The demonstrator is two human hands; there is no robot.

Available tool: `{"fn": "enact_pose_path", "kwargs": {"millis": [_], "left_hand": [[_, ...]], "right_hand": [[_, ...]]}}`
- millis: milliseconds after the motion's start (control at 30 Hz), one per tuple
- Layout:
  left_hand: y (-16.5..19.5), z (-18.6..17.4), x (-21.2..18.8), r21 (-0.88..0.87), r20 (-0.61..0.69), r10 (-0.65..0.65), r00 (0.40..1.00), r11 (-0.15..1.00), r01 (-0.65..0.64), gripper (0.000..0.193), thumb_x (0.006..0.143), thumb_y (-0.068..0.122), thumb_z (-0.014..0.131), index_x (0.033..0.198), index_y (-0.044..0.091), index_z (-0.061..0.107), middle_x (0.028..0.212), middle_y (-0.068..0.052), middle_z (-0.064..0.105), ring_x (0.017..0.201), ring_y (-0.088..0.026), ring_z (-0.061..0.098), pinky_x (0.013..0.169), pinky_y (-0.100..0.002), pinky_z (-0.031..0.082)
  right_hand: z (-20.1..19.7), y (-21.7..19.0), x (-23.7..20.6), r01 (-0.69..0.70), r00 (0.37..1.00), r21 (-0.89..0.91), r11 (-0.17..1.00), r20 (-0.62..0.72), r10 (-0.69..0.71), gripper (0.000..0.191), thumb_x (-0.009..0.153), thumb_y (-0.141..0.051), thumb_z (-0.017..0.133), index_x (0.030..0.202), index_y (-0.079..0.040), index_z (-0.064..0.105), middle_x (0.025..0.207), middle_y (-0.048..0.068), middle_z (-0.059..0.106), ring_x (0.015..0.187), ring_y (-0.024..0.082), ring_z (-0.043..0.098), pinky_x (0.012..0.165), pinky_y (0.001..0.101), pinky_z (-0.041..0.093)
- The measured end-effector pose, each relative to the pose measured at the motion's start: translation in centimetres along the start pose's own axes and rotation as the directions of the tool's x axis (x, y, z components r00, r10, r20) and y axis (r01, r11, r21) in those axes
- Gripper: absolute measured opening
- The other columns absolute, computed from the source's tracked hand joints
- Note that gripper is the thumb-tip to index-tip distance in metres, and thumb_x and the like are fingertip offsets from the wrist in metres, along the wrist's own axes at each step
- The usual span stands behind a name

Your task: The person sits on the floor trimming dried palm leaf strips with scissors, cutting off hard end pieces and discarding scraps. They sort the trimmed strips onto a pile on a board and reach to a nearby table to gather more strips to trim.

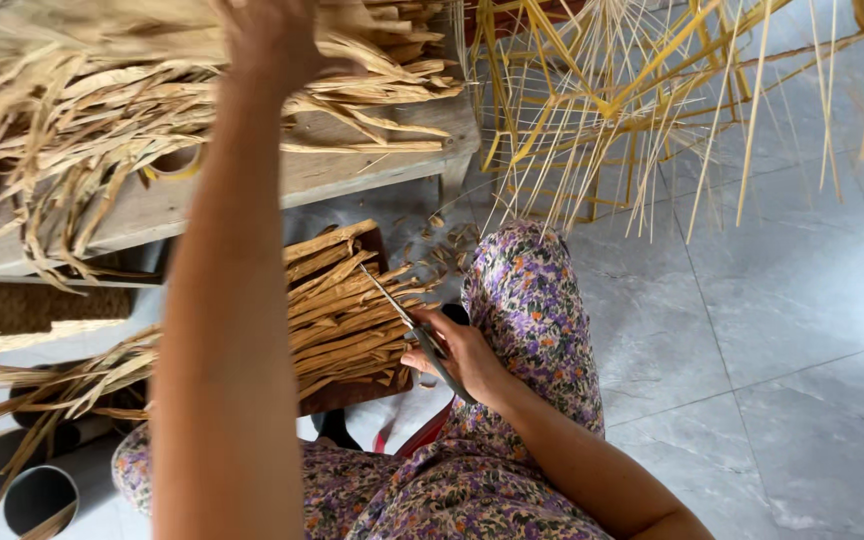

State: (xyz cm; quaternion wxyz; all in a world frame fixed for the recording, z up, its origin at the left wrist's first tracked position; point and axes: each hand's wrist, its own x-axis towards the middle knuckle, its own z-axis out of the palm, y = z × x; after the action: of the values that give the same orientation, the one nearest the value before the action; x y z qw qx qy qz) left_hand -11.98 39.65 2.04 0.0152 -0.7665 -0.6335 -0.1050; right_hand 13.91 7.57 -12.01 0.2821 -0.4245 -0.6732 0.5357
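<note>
The pile of dried leaf strips (152, 90) lies on the wooden bench (352, 170) ahead of me, strips running left to right. My left hand (267, 40) reaches up and grips into it. My right hand (457, 350), low by my knee, clasps scissors (407, 320) over a cut bundle (337, 310).

Bright, even daylight, soft shadows, slight glare on the pale floor tiles (782, 300), mild motion blur.
</note>
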Motion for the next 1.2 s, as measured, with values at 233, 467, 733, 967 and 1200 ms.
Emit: {"fn": "enact_pose_path", "kwargs": {"millis": [233, 467, 733, 967, 1200], "left_hand": [[0.8, 9.2, -6.6, -0.002, -0.352, -0.002, 0.936, 1.000, 0.001, 0.103, 0.082, 0.042, 0.092, 0.166, 0.024, 0.035, 0.165, -0.018, 0.030, 0.152, -0.040, 0.024, 0.113, -0.076, 0.021], [-2.7, 7.9, -16.0, -0.216, -0.326, -0.167, 0.930, 0.971, 0.099, 0.062, 0.097, 0.029, 0.092, 0.145, 0.013, 0.056, 0.138, -0.018, 0.051, 0.125, -0.041, 0.048, 0.109, -0.056, 0.041], [-0.6, 8.1, -29.0, -0.498, -0.243, -0.240, 0.940, 0.863, 0.092, 0.013, 0.094, 0.012, 0.082, 0.101, 0.008, 0.073, 0.096, -0.010, 0.071, 0.089, -0.032, 0.069, 0.078, -0.041, 0.055], [2.3, 13.0, -30.5, -0.150, -0.261, -0.161, 0.952, 0.981, 0.125, 0.025, 0.078, 0.022, 0.085, 0.092, 0.009, 0.069, 0.101, -0.013, 0.069, 0.091, -0.031, 0.069, 0.074, -0.044, 0.056], [0.7, 15.0, -29.7, -0.099, -0.184, -0.165, 0.969, 0.984, 0.149, 0.015, 0.101, 0.016, 0.077, 0.097, 0.006, 0.067, 0.102, -0.013, 0.069, 0.093, -0.027, 0.069, 0.076, -0.041, 0.060]], "right_hand": [[-1.2, -2.1, -0.7, -0.247, 0.968, -0.003, 0.969, 0.034, 0.247, 0.062, 0.089, -0.027, 0.079, 0.142, -0.007, 0.054, 0.080, 0.011, 0.067, 0.069, 0.020, 0.070, 0.056, 0.0371, 0.053], [-1.8, -3.2, -0.6, -0.426, 0.901, 0.182, 0.886, 0.001, 0.433, 0.067, 0.086, -0.028, 0.075, 0.145, -0.007, 0.053, 0.084, 0.009, 0.068, 0.058, 0.014, 0.063, 0.045, 0.0258, 0.047], [-3.4, -2.6, -0.3, -0.047, 0.986, 0.402, 0.914, -0.126, 0.106, 0.048, 0.101, -0.019, 0.067, 0.143, 0.000, 0.053, 0.077, 0.002, 0.053, 0.058, 0.010, 0.051, 0.052, 0.0268, 0.043], [-3.2, -2.8, 0.0, -0.020, 0.989, 0.629, 0.777, -0.102, 0.108, 0.046, 0.105, -0.014, 0.067, 0.145, 0.001, 0.050, 0.083, 0.002, 0.049, 0.064, 0.010, 0.049, 0.061, 0.0311, 0.043], [-3.9, -2.7, 0.8, 0.038, 0.982, 0.278, 0.960, -0.188, 0.016, 0.044, 0.106, -0.018, 0.067, 0.144, -0.002, 0.053, 0.083, -0.001, 0.055, 0.063, 0.008, 0.051, 0.059, 0.0253, 0.041]]}}
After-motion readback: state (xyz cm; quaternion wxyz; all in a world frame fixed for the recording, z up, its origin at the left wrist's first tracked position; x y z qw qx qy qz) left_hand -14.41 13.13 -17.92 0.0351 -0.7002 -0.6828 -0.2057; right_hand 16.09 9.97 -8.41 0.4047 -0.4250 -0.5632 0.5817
